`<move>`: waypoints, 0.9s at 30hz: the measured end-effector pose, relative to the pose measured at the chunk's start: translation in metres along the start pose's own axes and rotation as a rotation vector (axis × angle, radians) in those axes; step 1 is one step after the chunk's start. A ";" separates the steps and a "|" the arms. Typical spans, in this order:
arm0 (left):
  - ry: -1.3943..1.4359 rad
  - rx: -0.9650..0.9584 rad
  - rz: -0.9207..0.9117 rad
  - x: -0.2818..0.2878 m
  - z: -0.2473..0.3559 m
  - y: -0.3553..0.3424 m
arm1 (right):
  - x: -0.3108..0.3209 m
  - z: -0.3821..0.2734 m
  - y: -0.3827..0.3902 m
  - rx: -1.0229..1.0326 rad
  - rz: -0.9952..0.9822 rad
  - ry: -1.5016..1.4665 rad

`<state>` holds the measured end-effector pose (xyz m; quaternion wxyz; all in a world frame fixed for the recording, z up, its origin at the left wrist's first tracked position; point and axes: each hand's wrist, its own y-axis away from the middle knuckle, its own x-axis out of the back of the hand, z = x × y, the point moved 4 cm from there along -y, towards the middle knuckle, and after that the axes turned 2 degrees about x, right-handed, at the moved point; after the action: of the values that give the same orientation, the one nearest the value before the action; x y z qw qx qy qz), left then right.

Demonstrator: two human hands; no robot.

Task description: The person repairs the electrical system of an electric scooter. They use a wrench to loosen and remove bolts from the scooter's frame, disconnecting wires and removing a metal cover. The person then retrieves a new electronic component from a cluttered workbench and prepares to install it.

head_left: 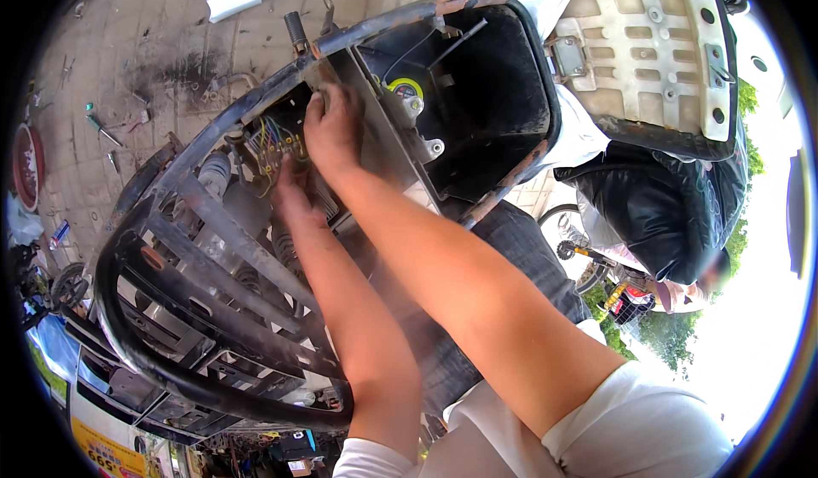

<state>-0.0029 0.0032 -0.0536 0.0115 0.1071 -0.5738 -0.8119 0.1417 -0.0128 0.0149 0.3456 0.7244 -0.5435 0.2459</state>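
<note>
Both my arms reach into the dark metal frame (226, 129) of a vehicle with its seat tipped up. My left hand (298, 195) is low in the opening, its fingers closed at a bundle of thin coloured wires (274, 140). Just above and to the right, my right hand (335, 129) has its fingers curled against the inner edge of a grey metal panel (383, 141). Whatever lies in those right fingers is hidden, and the hand is slightly blurred. Beside the wires, a coil-spring shock absorber (215, 174) shows.
Right of the panel is a black storage bin (503, 95) with a yellow-ringed round part (406, 91). The seat's cream underside (643, 48) stands beyond it. Black tubular bars (213, 393) curve across the near left. A screwdriver (104, 129) and white block (233, 1) lie on the paving.
</note>
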 end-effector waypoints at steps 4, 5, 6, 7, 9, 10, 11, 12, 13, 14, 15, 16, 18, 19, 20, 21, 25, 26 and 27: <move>-0.033 0.006 0.037 -0.018 -0.001 0.011 | -0.010 0.017 -0.032 -0.133 0.053 0.137; -0.049 0.009 0.060 -0.017 0.000 0.012 | -0.015 0.019 -0.034 -0.094 0.090 0.230; -0.032 0.005 0.039 -0.017 0.000 0.011 | -0.020 0.025 -0.037 -0.137 0.075 0.177; -0.013 -0.001 0.019 -0.013 0.000 0.007 | -0.024 0.028 -0.040 -0.179 0.058 0.124; -0.008 0.030 -0.015 -0.023 -0.013 0.008 | -0.031 0.058 -0.061 -0.166 0.247 0.091; 0.007 0.018 -0.007 -0.017 -0.009 0.005 | -0.038 0.053 -0.061 -0.232 0.177 0.075; 0.020 0.009 -0.001 -0.012 -0.007 0.003 | -0.044 0.049 -0.061 -0.299 0.110 0.061; 0.032 0.000 0.003 -0.008 -0.005 0.002 | -0.049 0.045 -0.060 -0.365 0.044 0.047; 0.025 0.003 0.007 -0.007 -0.004 0.002 | -0.051 0.046 -0.064 -0.390 0.032 0.002; 0.016 0.006 0.010 -0.006 -0.003 0.003 | -0.052 0.046 -0.070 -0.415 0.021 -0.044; 0.008 0.009 0.012 -0.007 -0.003 0.004 | -0.052 0.044 -0.072 -0.366 0.050 -0.086; 0.004 0.014 0.016 -0.010 -0.004 0.006 | -0.050 0.044 -0.074 -0.320 0.076 -0.123; -0.007 0.029 0.015 -0.018 -0.011 0.011 | -0.040 0.040 -0.076 -0.079 0.212 -0.181; -0.021 0.029 0.021 -0.014 -0.009 0.009 | -0.038 0.028 -0.065 0.022 0.208 -0.119; -0.036 0.033 0.022 -0.010 -0.008 0.005 | -0.032 0.017 -0.051 0.125 0.209 -0.054; -0.053 0.040 0.018 -0.009 -0.009 0.002 | -0.028 0.009 -0.041 0.145 0.176 -0.025; -0.089 -0.053 -0.320 -0.008 -0.016 -0.002 | -0.006 -0.033 0.016 -0.090 -0.089 -0.087; -0.098 -0.116 -0.392 -0.006 -0.013 0.000 | 0.008 -0.056 0.034 -0.021 -0.168 -0.253; -0.079 -0.115 -0.377 -0.007 -0.016 0.005 | 0.027 -0.072 0.045 0.105 -0.237 -0.325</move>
<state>0.0069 -0.0129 -0.0525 -0.1573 0.1801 -0.4962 -0.8346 0.1075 0.0184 0.0912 0.2417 0.8304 -0.4895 0.1114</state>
